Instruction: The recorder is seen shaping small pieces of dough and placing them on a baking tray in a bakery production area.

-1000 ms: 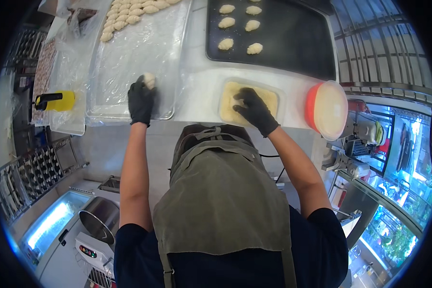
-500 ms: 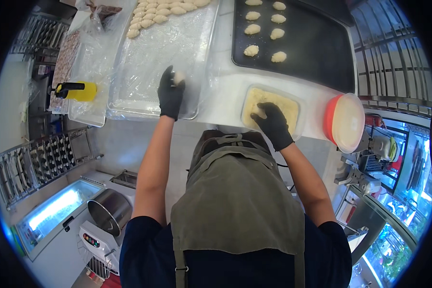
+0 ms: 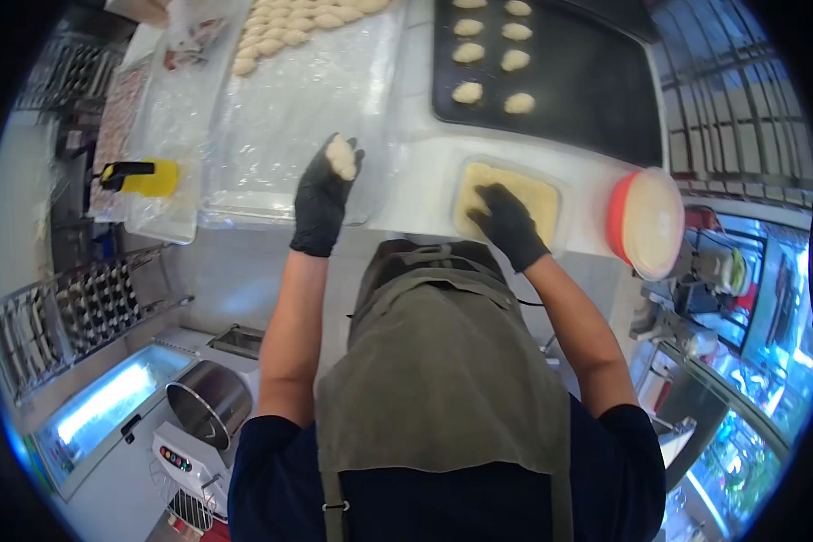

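Along the white table [image 3: 415, 185], your black-gloved left hand [image 3: 320, 200] keeps a loosely curled grip on a pale, ridged dough piece [image 3: 341, 157] above the silvery plastic-covered tray [image 3: 280, 163]. Your black-gloved right hand [image 3: 509, 222] bends its fingers over the pale yellow contents [image 3: 530, 194] of a clear rectangular tub [image 3: 561, 215]; whether that grip has hold of anything, you cannot tell.

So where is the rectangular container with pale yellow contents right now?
In the head view, the rectangular container sits right of centre, under the right hand, between the plastic-covered tray and the red tub.
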Motion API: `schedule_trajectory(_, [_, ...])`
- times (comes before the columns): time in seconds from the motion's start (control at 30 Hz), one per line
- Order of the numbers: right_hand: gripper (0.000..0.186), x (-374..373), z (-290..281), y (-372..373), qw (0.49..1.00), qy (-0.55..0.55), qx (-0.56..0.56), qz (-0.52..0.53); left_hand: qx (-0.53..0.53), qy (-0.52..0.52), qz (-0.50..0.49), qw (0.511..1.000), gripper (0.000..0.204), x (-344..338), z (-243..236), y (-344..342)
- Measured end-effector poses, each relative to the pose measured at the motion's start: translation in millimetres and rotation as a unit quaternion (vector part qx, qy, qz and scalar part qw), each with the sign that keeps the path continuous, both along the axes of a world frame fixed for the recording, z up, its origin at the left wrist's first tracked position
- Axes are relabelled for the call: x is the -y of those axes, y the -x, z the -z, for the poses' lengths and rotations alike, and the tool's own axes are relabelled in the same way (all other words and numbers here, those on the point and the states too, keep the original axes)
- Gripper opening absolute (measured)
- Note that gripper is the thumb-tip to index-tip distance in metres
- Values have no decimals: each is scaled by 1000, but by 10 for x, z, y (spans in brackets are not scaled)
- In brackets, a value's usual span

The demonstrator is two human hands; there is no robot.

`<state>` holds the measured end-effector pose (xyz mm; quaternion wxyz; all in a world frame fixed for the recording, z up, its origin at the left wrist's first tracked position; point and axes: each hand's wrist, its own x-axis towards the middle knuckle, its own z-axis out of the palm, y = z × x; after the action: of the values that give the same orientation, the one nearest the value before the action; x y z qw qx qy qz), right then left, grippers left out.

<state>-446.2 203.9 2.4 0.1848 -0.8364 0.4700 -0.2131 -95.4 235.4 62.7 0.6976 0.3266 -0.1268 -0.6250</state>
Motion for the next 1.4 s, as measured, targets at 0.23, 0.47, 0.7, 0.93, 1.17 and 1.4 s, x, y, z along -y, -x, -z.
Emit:
schedule_trajectory(0.23, [39, 117, 172, 49, 994, -83, -68, 12, 40, -53, 65, 996, 51, -80, -275, 581])
schedule_trajectory(0.47, [40, 152, 65, -46, 994, -107, 7, 19, 129, -12, 141, 982, 58, -140, -153, 1147])
schedule_trajectory(0.7, [38, 101, 68, -45, 993, -107, 37, 14, 68, 8, 158, 985, 59, -200, 79, 1583])
schedule_trajectory(0.93, [38, 62, -60, -89, 991, -128, -42, 3, 29, 0, 133, 991, 57, -178, 184, 1612])
schedule_trajectory(1.17, [40, 38, -124, -171, 990, -140, 16, 15, 8, 14, 141, 990, 55, -172, 294, 1553])
schedule_trajectory(1.4, [42, 27, 136, -57, 986, -138, 93, 29, 10, 9, 146, 989, 54, -163, 320, 1546])
